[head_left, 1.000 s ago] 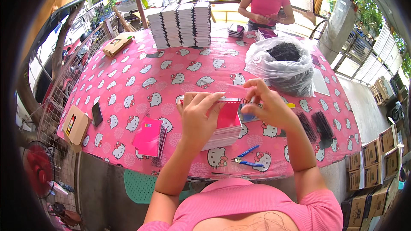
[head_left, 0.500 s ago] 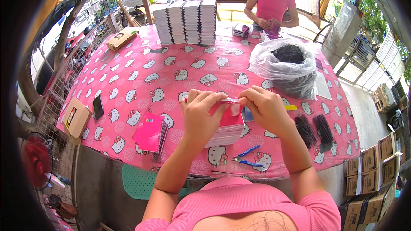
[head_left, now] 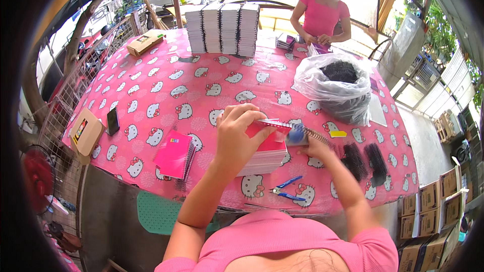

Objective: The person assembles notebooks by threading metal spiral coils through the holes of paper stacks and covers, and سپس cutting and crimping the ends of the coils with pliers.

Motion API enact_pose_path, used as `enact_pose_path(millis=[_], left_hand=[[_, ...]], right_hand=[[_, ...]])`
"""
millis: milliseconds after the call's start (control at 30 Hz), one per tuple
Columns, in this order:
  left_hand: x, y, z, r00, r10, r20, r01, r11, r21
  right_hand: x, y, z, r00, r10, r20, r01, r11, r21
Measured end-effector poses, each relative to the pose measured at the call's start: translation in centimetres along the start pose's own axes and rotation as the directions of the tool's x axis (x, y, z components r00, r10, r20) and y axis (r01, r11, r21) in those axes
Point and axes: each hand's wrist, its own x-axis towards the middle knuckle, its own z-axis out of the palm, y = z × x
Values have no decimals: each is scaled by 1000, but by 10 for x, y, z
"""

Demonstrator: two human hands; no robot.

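Observation:
My left hand (head_left: 237, 133) pinches a pink-covered notebook (head_left: 256, 130), holding it tilted above a stack of loose page blocks (head_left: 263, 162) with a red top sheet. A black spiral coil (head_left: 313, 136) runs through the holes at the notebook's edge, its free end sticking out to the right. My right hand (head_left: 316, 148) is low under that end, beside a blue-and-grey object (head_left: 296, 137) whose kind I cannot make out. The right fingers are partly hidden and blurred. Blue-handled cutting pliers (head_left: 287, 190) lie near the table's front edge.
Pink coil-bound notebooks (head_left: 174, 155) lie left; black coils (head_left: 375, 163) lie right. A plastic bag of coils (head_left: 333, 88) stands beyond my right hand. Tall notebook stacks (head_left: 222, 30), a phone (head_left: 113, 121) and cardboard boxes (head_left: 86, 133) are about. A person (head_left: 323, 15) works across the table.
My right hand has left the notebook's edge and moved down and right to the blue-and-grey object. The coil's free end now shows. My left hand keeps its hold. The person's hands have lowered.

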Motion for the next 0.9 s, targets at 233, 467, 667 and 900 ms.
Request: enact_pose_path(millis=[233,467,667,900], left_hand=[[0,3,1,990,-108,87,112,993,-47],[7,7,1,981,-137,135,147,986,-74],[7,-3,3,1000,-26,11,25,999,30],[-10,-19,1,911,-407,68,403,844,-353]], right_hand=[[37,-72,-95,958,84,-274,112,769,629],[36,-126,-176,970,-107,-218,191,889,415],[48,-140,-169,935,-324,-145,350,772,530],[61,-153,-159,985,-150,-83,165,961,221]])
